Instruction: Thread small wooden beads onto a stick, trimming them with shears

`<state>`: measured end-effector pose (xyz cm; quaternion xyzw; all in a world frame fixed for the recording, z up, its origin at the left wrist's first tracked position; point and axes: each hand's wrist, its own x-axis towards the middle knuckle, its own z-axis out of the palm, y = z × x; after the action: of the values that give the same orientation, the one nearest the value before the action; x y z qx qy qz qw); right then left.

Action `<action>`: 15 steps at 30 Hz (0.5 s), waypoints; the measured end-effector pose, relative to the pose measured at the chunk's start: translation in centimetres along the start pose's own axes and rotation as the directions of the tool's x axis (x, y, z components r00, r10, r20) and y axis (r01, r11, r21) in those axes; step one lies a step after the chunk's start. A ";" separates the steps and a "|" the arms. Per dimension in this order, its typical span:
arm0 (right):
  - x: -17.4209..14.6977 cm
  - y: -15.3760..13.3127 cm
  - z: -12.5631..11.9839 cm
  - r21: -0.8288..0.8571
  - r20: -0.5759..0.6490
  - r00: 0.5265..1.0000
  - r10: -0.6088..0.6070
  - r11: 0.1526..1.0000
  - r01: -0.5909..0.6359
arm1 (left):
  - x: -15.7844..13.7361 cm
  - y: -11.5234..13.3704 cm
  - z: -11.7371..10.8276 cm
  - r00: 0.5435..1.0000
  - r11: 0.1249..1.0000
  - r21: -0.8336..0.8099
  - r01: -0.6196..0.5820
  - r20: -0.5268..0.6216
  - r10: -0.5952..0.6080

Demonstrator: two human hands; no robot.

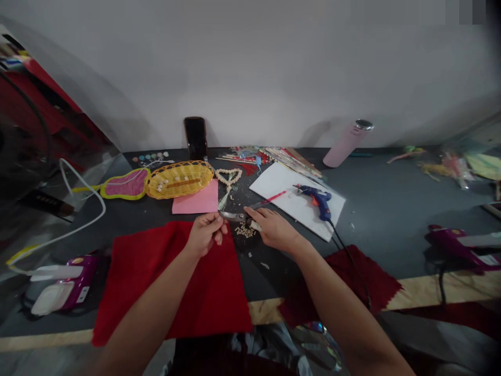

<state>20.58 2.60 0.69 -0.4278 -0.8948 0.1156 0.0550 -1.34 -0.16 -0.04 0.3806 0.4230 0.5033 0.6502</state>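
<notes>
My right hand (277,230) is closed around the handles of a pair of pruning shears (235,216), whose metal blades point left. Thumb and fingers of my left hand (206,233) are pinched together at the tip of the blades. Whatever they hold is too small to make out. Just below the shears lies a pile of short beige pieces (245,231). Behind my hands is a beaded loop with a pale tassel (228,183). A red cloth (176,287) spreads under my left forearm.
A yellow wicker basket (180,180) overlaps pink paper (195,201). On a white board (282,180) rests a blue glue gun (319,200), its cord trailing over the front edge. A phone (195,137) and a pink tumbler (346,145) stand by the wall. Purple devices (84,279) flank both sides.
</notes>
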 end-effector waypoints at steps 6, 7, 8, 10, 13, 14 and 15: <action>0.1 -0.3 -0.1 -0.041 0.017 0.999 0.035 0.999 -0.034 | -0.1 0.2 -0.2 0.999 0.999 -0.036 0.038 0.019 -0.038; 0.1 -0.4 -0.2 -0.051 0.026 0.999 0.044 0.998 -0.043 | -0.1 0.2 -0.3 0.999 0.999 -0.038 0.037 0.014 -0.037; 0.1 -0.5 -0.3 -0.060 0.039 0.998 0.052 0.997 -0.049 | -0.1 0.1 -0.3 0.999 0.999 -0.037 0.036 0.010 -0.036; 0.1 -0.6 -0.5 -0.071 0.068 0.996 0.062 0.996 -0.057 | -0.1 0.0 -0.3 0.999 0.999 -0.030 0.037 0.003 -0.036; 0.0 -0.6 -0.6 -0.086 0.065 0.995 0.072 0.994 -0.066 | 0.0 -0.4 -0.4 1.000 1.000 -0.009 0.027 0.001 -0.027; 0.0 -0.6 -0.6 -0.093 0.050 0.996 0.077 0.993 -0.072 | 0.1 -0.5 -0.4 1.000 1.000 0.004 0.015 -0.001 -0.015; 0.1 -0.6 -0.5 -0.101 0.031 0.996 0.083 0.992 -0.079 | 0.2 -0.6 -0.3 1.000 1.000 0.021 -0.002 -0.005 0.002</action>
<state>20.20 2.37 1.36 -0.4639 -0.8821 0.0803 0.0128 -1.44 -0.09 -0.75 0.3865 0.4295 0.5005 0.6447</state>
